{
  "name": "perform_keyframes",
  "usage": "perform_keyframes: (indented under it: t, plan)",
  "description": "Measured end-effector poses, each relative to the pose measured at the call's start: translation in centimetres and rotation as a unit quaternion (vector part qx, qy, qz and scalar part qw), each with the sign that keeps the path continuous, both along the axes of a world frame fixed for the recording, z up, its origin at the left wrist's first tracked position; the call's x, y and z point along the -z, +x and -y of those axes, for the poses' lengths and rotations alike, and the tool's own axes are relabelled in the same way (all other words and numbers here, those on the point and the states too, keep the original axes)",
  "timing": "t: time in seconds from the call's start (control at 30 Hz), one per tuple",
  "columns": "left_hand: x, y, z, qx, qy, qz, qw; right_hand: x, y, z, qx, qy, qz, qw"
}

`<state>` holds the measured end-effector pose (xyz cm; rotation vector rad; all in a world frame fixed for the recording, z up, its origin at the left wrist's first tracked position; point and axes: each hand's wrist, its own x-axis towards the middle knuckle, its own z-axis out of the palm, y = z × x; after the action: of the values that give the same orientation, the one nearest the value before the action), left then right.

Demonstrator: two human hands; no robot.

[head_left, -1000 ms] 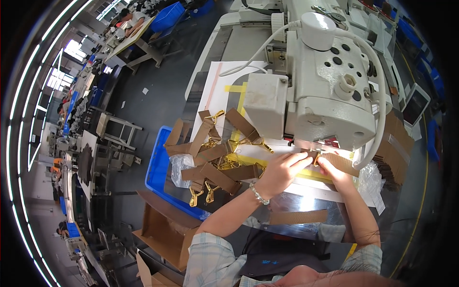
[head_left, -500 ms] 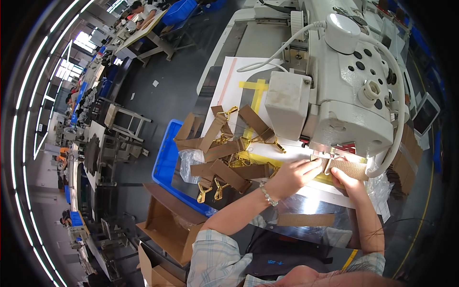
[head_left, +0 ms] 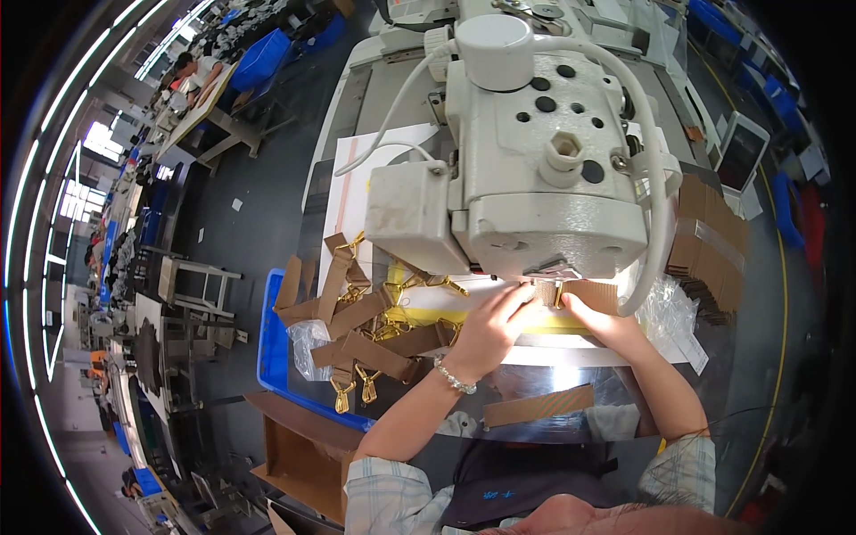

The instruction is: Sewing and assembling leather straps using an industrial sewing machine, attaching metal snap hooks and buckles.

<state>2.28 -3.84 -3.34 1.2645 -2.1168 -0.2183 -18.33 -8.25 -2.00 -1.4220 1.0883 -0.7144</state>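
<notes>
A tan webbing strap (head_left: pixel 593 296) with a gold metal buckle (head_left: pixel 559 295) lies under the front of a white industrial sewing machine (head_left: pixel 553 218). My left hand (head_left: pixel 492 332) grips the strap's left end, its fingertips close to the needle area; the needle itself is hidden by the machine head. On the other side of the buckle, my right hand (head_left: pixel 604 326) presses the strap between thumb and fingers, the fingers partly hidden beneath it. Left of my left hand is a pile of brown straps (head_left: pixel 379 355) with gold snap hooks (head_left: pixel 367 383).
A loose tan strip (head_left: pixel 539 407) lies on the shiny table near me. Clear plastic bags (head_left: pixel 310 348) rest by the pile and at right, near stacked cardboard (head_left: pixel 709 241). A blue bin (head_left: pixel 269 334) and an open cardboard box (head_left: pixel 303 459) stand at left.
My view has shifted, so the machine and table appear farther left. Both hands keep hold of the strap, which now sits closer in under the machine head with the buckle turned more edge-on.
</notes>
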Motion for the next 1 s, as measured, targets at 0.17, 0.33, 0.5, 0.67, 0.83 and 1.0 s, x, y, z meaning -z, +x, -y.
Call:
perform_keyframes:
  t: [0.17, 0.33, 0.5, 0.67, 0.83, 1.0]
  plan:
    - [0.2, 0.5, 0.1, -0.068, 0.079, -0.13, 0.986, 0.6, 0.3, -0.1, 0.07, -0.055, 0.097, 0.991]
    - [-0.8, 0.8, 0.1, -0.088, 0.051, -0.04, 0.994, -0.2, 0.3, 0.8, 0.022, 0.006, 0.038, 0.999]
    - [-0.6, 0.6, -0.1, -0.06, 0.09, -0.124, 0.986, -0.1, 0.3, 1.0, 0.033, 0.115, 0.116, 0.986]
    - [-0.5, 0.7, -0.8, -0.064, 0.215, -0.286, 0.932, -0.7, 0.4, 1.0, 0.0, 0.032, 0.116, 0.993]
    - [-0.9, 0.2, -1.1, -0.015, 0.211, -0.226, 0.951, -0.2, 0.1, 0.6, -0.009, 0.023, 0.05, 0.998]
    - [-0.3, -0.9, -1.1, 0.044, 0.103, -0.02, 0.994, 1.1, 0.5, 0.2, -0.002, -0.033, 0.105, 0.994]
